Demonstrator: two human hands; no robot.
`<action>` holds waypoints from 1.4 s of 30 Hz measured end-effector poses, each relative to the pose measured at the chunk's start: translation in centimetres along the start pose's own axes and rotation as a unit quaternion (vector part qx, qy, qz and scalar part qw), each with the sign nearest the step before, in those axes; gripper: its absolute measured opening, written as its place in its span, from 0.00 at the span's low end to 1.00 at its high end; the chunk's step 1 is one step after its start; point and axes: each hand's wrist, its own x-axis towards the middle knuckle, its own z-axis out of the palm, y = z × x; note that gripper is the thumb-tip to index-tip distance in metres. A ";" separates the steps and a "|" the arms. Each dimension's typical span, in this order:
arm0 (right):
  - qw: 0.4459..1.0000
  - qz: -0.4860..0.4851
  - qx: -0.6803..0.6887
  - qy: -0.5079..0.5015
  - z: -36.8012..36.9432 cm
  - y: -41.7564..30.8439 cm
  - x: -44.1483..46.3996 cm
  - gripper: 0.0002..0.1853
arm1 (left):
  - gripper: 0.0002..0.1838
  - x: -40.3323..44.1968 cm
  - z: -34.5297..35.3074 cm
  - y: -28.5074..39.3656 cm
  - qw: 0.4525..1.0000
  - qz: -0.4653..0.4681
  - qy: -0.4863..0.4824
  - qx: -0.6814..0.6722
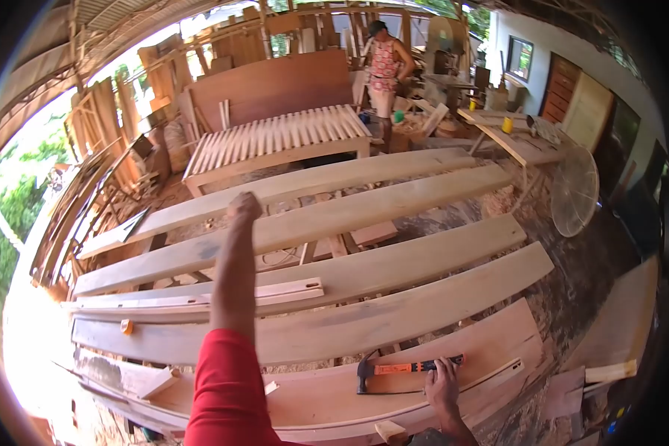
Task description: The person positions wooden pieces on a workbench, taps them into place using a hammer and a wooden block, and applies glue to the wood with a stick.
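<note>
My left hand point(245, 206) reaches far forward on an outstretched, red-sleeved arm, above the long wooden planks. It looks closed, seen from the back, and whatever its fingers hold, if anything, is hidden. Beneath and beside it lies a pale plank point(364, 206); another plank point(312, 183) runs farther back. Close to me, my right hand point(444, 383) has its fingers over the grip of a claw hammer point(403, 368) with an orange and black handle. The hammer lies on a wide reddish board point(490, 342), its dark head pointing left.
Two more planks point(424, 256) point(424, 297) lie parallel nearer me. Narrow grooved strips point(290, 288) rest across them, with a small orange object point(126, 326) at left. Behind stands a slatted bed frame point(275, 152). A person point(386, 67) stands beyond; a round fan guard point(574, 191) is at right.
</note>
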 end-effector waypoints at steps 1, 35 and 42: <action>1.000 -0.001 0.000 -0.003 -0.1 0.1 0.0 0.17 | 0.17 0.2 0.6 -4.1 1.000 -0.008 -0.006 0.000; 0.998 0.021 0.002 -0.061 -0.8 0.0 -0.1 0.21 | 0.14 -54.6 21.7 -8.7 0.957 0.201 0.055 -0.203; 0.998 0.031 0.003 -0.055 -0.4 0.3 -0.3 0.21 | 0.11 -54.6 22.6 -8.2 0.948 0.202 0.134 -0.205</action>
